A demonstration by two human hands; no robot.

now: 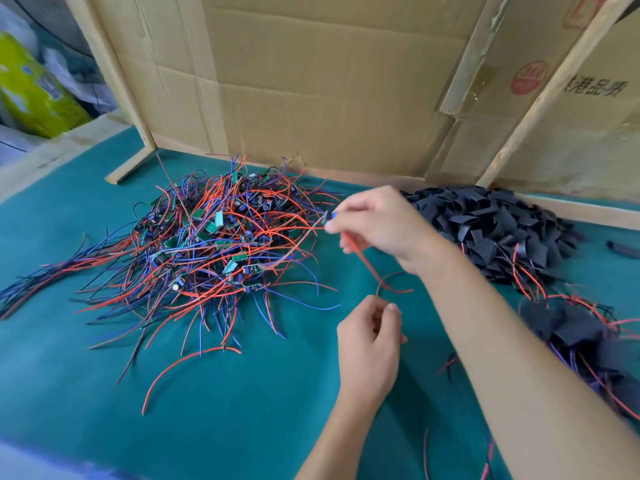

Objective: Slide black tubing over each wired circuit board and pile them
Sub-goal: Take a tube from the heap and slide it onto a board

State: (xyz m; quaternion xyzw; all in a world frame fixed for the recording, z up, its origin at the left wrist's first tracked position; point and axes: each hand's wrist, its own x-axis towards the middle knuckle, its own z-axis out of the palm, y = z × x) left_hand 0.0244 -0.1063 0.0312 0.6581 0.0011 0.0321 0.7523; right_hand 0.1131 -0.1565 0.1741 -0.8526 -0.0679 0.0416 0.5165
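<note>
Two hands: right hand (377,223) pinches a circuit board (329,216); left hand (370,341) pinches its red wire (367,265). Cardboard (311,81) stamp reads "360", possibly.

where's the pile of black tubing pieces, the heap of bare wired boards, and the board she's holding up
pile of black tubing pieces (491,223): head view, middle of the heap.
heap of wired boards (214,237): head view, centre of the tangle.
held board (328,216): head view, the end showing past the right hand's fingers.
</note>
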